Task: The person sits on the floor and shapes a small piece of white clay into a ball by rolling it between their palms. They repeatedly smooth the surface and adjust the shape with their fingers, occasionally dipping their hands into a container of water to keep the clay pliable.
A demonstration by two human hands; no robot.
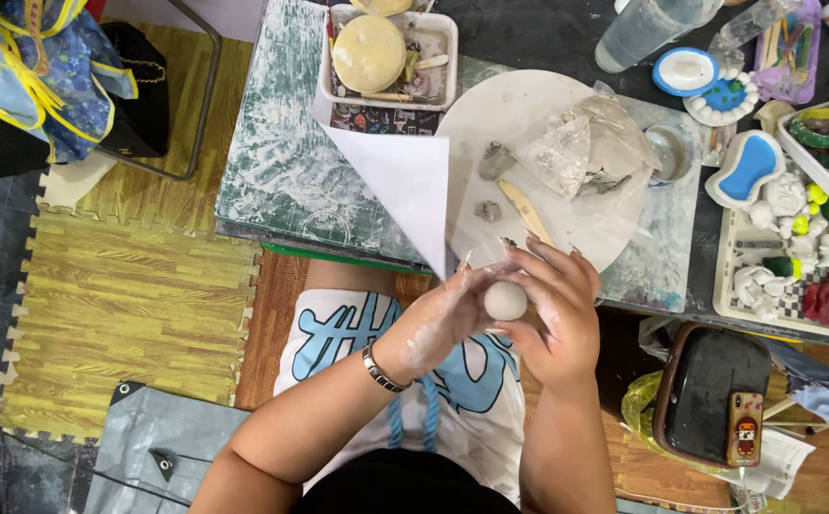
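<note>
Head view, looking down: small pale clay ball [506,301], smooth and round, cupped between both hands just off the near table edge [338,255], above the lap. Left hand [452,319] curled against the ball from the left, palm dusted white, a metal bracelet [382,370] at the wrist. Right hand [552,309] wrapped around the ball from the right and below, fingers [567,271] bent over its top; both closed on the clay.

Just beyond the fingertips, a round whitish board [529,114] with grey clay scraps [495,160], a flat wooden modelling tool [527,211] lying slantwise and a crumpled clear plastic bag [576,143]. Close on the left, a white paper sheet [405,181] folded to a point that hangs over the table edge, almost touching the left hand. Under it a green cutting mat [281,162] smeared with white. Farther back, a white tray [433,90] holding a pale yellow disc [369,52].

On the right, a tray of white and painted figurines [795,238], blue-filled dishes [748,169] and a clear bottle [643,33], crowding that side. Below right, a dark bag [705,390] with a phone [745,428] on it. Open room only on the left: wood-pattern foam floor tiles [119,324] with toothed edges, and a grey tarp [157,447].
</note>
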